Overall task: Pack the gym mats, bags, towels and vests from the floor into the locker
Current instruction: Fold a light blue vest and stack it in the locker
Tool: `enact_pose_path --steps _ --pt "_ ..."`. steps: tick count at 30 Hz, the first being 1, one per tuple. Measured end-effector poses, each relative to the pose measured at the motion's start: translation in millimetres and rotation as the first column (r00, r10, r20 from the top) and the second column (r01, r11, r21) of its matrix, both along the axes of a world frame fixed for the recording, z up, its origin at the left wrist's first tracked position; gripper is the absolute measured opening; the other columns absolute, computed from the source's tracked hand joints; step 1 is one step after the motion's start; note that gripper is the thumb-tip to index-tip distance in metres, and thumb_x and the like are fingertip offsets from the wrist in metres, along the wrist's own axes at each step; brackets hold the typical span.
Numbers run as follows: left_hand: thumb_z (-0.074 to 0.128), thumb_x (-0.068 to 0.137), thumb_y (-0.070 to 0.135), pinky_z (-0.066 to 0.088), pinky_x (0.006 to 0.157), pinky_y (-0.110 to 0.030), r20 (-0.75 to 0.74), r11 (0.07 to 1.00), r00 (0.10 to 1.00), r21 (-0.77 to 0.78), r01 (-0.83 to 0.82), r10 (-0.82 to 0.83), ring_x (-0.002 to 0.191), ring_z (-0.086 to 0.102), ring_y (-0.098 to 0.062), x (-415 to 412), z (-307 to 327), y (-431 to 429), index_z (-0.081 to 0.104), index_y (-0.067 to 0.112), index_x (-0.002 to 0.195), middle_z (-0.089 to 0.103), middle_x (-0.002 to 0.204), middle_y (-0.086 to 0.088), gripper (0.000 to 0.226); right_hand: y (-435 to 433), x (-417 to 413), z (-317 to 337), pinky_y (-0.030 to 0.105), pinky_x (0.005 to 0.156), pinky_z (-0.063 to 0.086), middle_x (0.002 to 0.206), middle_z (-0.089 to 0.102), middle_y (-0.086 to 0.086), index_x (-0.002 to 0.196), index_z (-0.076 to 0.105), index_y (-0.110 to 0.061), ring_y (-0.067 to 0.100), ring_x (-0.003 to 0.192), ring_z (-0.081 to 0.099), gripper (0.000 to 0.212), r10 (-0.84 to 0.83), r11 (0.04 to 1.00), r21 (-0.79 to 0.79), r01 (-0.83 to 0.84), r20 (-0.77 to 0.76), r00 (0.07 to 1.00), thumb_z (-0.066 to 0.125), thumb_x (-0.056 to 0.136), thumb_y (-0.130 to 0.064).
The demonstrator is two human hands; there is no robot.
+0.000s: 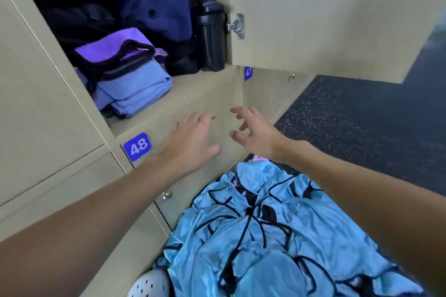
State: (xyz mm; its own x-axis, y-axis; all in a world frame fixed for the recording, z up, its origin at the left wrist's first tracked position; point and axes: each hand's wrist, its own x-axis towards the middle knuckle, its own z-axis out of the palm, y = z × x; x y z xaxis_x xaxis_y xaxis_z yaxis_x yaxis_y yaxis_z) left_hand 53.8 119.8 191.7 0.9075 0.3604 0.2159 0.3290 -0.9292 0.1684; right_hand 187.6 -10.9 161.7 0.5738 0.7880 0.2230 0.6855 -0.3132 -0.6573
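Note:
The open locker (205, 84) holds a folded pile of purple and lilac towels (130, 79) with a black-trimmed vest on top, a dark blue bag (156, 0) behind, and a black bottle (212, 36) at the right. Both hands hover empty in front of the closed locker numbered 48, below the open shelf. My left hand (193, 140) has its fingers spread. My right hand (253, 132) has loosely bent fingers. A heap of light blue vests with black trim (265, 236) lies on the floor under my forearms.
The open locker door (325, 19) stands out at the right on a metal hinge (237, 25). Dark speckled rubber floor (362, 132) stretches to the right. A white perforated shoe (149, 284) shows at the bottom edge. Closed locker doors fill the left.

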Motion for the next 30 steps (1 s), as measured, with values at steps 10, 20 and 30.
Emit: enact_pose_path --steps 10,20,30 --pt "0.061 0.092 0.046 0.046 0.095 -0.042 -0.404 0.968 0.899 -0.240 0.075 -0.169 0.118 0.054 -0.027 -4 -178 -70 0.049 0.019 0.130 0.057 0.128 -0.005 0.049 -117 -44 -161 0.030 0.085 0.044 0.110 0.053 0.001 0.138 0.047 -0.016 0.019 0.097 0.054 0.043 -0.280 0.927 -0.319 0.198 -0.236 0.931 0.057 0.098 -0.027" --pt "0.063 0.095 0.041 0.044 0.099 -0.043 -0.482 0.966 0.861 -0.254 0.041 -0.163 0.120 0.056 -0.027 -8 -265 -65 0.051 0.015 0.132 0.060 0.124 -0.005 0.047 -128 -74 -262 0.025 0.079 0.042 0.126 0.056 0.007 0.140 0.045 -0.015 0.019 0.097 0.054 0.048 -0.344 0.871 -0.474 0.125 -0.408 0.846 0.060 0.096 -0.027" --pt "0.061 0.097 0.017 0.038 0.062 -0.037 -0.163 0.907 0.971 -0.411 0.095 -0.175 0.062 0.045 -0.023 -1 -233 -49 0.061 0.002 0.078 0.055 0.068 -0.009 0.024 -99 -65 -229 0.030 0.099 0.042 0.139 0.052 0.006 0.147 0.036 -0.018 0.022 0.127 0.050 0.060 -0.352 0.917 -0.333 0.219 -0.419 0.837 0.062 0.095 -0.034"
